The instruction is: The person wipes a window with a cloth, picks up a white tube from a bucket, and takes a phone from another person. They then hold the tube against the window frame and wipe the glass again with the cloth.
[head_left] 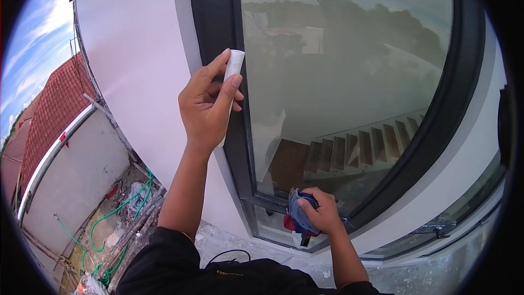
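My left hand (210, 95) is raised in front of the dark window frame (215, 19), fingers closed around a slim white tube-like object (234, 63). The object's upper end points up past my thumb and forefinger, and its middle is hidden by the hand. Lower and to the right, my right hand (323, 211) grips a bunched cloth (302, 213), blue-grey with dark red and navy parts. That cloth is close to the bottom rail of the frame. Behind both hands stands a large glass pane (349, 71), with hazy reflections and wooden stairs showing in it.
To the left rises a white wall (131, 33). Below it, a green hose (98, 229) and wooden poles lie on rough ground by a low wall (82, 180). A red tiled roof (63, 87) is beyond. Another dark-framed window (436, 232) is at lower right.
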Action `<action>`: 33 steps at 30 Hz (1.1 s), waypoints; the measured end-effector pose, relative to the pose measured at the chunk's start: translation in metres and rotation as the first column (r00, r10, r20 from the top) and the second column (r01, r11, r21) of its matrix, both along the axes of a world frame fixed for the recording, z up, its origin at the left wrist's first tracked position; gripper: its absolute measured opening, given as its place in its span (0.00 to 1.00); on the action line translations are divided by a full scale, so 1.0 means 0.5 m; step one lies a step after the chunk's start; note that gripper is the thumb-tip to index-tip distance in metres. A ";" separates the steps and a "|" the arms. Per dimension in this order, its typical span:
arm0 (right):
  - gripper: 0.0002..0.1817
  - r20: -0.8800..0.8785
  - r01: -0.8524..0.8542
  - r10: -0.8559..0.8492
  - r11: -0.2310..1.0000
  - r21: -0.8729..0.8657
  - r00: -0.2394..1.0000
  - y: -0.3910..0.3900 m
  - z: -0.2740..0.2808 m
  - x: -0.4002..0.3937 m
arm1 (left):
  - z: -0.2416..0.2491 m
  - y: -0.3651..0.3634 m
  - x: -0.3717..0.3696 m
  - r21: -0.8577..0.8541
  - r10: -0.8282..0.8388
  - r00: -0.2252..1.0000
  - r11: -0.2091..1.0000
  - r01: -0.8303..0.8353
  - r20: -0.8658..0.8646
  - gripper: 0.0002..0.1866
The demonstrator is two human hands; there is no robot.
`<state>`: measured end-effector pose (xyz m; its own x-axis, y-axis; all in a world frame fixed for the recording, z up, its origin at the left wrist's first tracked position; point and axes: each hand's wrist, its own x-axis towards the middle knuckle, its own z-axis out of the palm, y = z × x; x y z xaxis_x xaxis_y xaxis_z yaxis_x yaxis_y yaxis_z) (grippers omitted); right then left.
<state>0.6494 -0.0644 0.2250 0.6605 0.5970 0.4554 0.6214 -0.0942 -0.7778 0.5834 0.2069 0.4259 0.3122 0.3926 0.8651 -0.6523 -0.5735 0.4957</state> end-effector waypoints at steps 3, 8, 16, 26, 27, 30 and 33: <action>0.11 0.328 0.019 -0.046 0.996 0.084 0.944 0.076 0.131 -0.003 | -0.152 0.076 0.009 0.004 -0.193 0.981 0.981 0.193 0.031 0.21; 0.10 0.876 0.231 -0.323 0.940 0.252 0.358 0.227 0.322 0.033 | -0.277 0.120 0.043 0.024 -0.378 0.916 0.925 0.378 0.136 0.22; 0.08 0.818 0.166 -0.530 0.806 0.568 -0.225 0.336 0.553 -0.060 | -0.327 0.165 -0.107 0.185 -0.401 0.900 0.910 0.370 0.170 0.22; 0.08 0.995 0.413 -0.075 0.910 0.040 0.069 0.251 0.406 -0.129 | -0.308 0.125 -0.113 0.245 -0.360 0.920 0.916 0.318 0.152 0.22; 0.08 0.994 0.433 -0.095 0.899 0.064 0.049 0.250 0.417 -0.137 | -0.310 0.123 -0.122 0.250 -0.363 0.921 0.914 0.320 0.145 0.22; 0.07 0.952 0.274 -0.302 0.913 0.302 -0.044 0.257 0.484 -0.095 | -0.326 0.086 -0.104 0.254 -0.364 0.920 0.913 0.320 0.146 0.22; 0.07 0.898 0.197 -0.416 0.877 0.438 -0.140 0.221 0.554 -0.044 | -0.335 0.078 -0.097 0.262 -0.353 0.922 0.916 0.305 0.158 0.22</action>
<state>0.6273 0.0459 0.5019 -0.4171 0.3573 0.8357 0.6490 -0.5266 0.5490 0.5347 0.2458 0.2585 0.2031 0.0822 0.9757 -0.8941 -0.3907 0.2190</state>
